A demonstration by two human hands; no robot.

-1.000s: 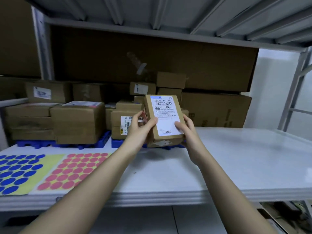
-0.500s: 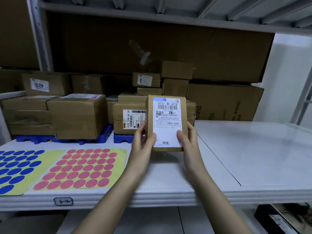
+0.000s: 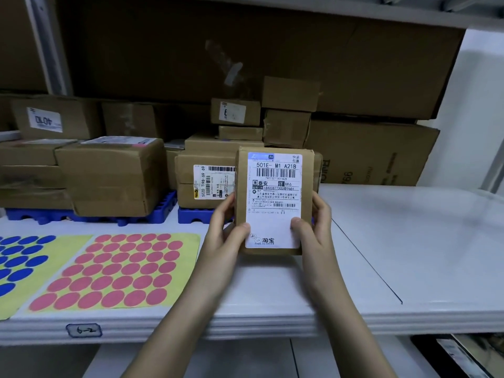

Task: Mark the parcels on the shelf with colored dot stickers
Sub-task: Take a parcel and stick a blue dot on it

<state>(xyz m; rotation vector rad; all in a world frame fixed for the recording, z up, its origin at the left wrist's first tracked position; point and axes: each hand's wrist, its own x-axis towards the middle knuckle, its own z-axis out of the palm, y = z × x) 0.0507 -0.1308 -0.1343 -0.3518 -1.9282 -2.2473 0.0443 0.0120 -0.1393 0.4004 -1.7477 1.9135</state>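
White metal shelf carries everything. Behind the held parcel, brown cartons are stacked on blue pallets. Left of the parcel lie a sheet of pink dot stickers and, farther left, a sheet of blue dot stickers. The parcel stands upright, label facing the camera, gripped at its lower edges by the left hand and right hand, thumbs on the label.
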